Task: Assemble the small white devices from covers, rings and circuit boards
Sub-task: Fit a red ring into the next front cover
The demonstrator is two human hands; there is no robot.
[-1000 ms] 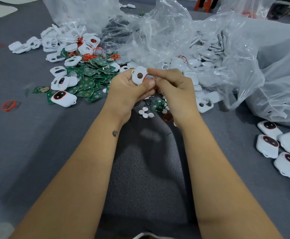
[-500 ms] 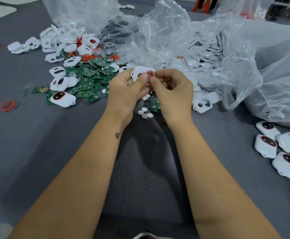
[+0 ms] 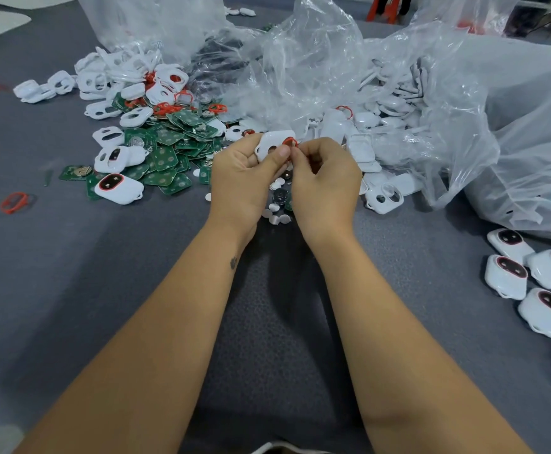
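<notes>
My left hand (image 3: 244, 181) grips a small white cover (image 3: 272, 144) with a round hole, held above the grey table. My right hand (image 3: 326, 178) pinches a red ring (image 3: 289, 141) against the cover's right edge. The two thumbs meet below the ring. Green circuit boards (image 3: 169, 152) lie in a heap to the left, mixed with white covers (image 3: 110, 83) and red rings (image 3: 166, 108). Small white discs (image 3: 277, 217) and a dark button cell (image 3: 280, 194) lie under my hands.
Several finished white devices (image 3: 509, 276) with dark red-rimmed windows sit at the right edge; one more (image 3: 118, 188) lies left. Clear plastic bags (image 3: 447, 103) of white parts crowd the back and right. A loose red ring (image 3: 15, 202) lies far left on the grey table (image 3: 71, 273).
Both hands have shifted slightly away from me; the red ring now shows at the cover's right edge between my fingertips, where a second ago it was mostly hidden.
</notes>
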